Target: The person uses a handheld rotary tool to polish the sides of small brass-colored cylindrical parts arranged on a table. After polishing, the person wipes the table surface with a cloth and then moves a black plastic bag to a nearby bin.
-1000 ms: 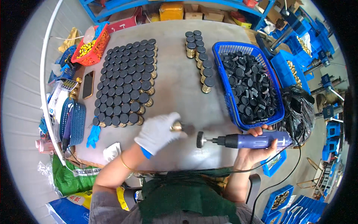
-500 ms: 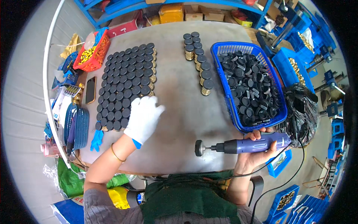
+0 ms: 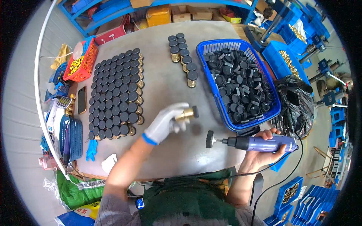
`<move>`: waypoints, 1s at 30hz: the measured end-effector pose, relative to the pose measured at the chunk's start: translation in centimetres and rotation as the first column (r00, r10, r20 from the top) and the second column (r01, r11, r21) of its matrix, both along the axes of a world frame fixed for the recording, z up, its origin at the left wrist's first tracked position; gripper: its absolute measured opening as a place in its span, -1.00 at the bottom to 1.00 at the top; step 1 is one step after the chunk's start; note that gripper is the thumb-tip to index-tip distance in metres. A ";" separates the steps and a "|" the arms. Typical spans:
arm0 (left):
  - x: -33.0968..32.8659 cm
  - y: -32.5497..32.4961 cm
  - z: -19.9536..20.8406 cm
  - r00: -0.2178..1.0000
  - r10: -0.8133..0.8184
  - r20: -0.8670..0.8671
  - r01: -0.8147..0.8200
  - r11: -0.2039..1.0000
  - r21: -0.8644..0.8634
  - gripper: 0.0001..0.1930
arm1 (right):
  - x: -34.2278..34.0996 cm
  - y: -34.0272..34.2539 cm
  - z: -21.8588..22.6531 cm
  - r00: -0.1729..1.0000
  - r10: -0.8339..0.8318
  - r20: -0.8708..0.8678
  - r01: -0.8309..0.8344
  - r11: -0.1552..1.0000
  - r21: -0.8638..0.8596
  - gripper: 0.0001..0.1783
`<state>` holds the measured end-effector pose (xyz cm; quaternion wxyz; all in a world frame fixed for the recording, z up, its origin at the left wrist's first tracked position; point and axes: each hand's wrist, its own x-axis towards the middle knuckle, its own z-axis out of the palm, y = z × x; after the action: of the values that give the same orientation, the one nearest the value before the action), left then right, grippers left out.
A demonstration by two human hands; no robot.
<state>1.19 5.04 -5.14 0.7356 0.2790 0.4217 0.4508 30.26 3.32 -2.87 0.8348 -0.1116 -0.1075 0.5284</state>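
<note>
My left hand (image 3: 167, 122), in a white glove with a blue cuff, is closed around a brass fitting (image 3: 184, 114) lying sideways. The fitting's black cap (image 3: 195, 112) points right, toward the tool but apart from it. My bare right hand (image 3: 262, 152) grips a purple electric screwdriver (image 3: 264, 143) from below. A round black head (image 3: 209, 139) on its shaft faces left, under the fitting. A dense block of black-capped brass fittings (image 3: 117, 90) stands upright on the left of the table. Farther off, a short double row of capped fittings (image 3: 184, 60) stands beside the basket.
A blue basket (image 3: 217, 96) heaped with black caps stands at the right, a black plastic bag (image 3: 294, 109) beyond it. Along the left edge are a phone (image 3: 82, 100), a red basket (image 3: 90, 62), stacked blue trays (image 3: 75, 139) and a blue glove (image 3: 91, 150). The tool's cable (image 3: 260, 196) hangs down at right.
My left hand has moved right from the block's near corner, with a capped brass fitting now visible in it. The screwdriver stays in my right hand. The whole view has shifted a little.
</note>
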 end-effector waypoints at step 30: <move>0.4 -4.2 4.1 0.694 0.102 -0.713 0.184 0.932 0.312 -0.71 | -0.2 0.1 -0.6 0.998 0.057 -0.027 -0.058 0.998 -0.023 -0.52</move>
<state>1.59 0.81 -1.08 0.4579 0.5722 0.5787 0.3579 30.08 3.42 -3.48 0.8193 -0.1111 -0.0932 0.5547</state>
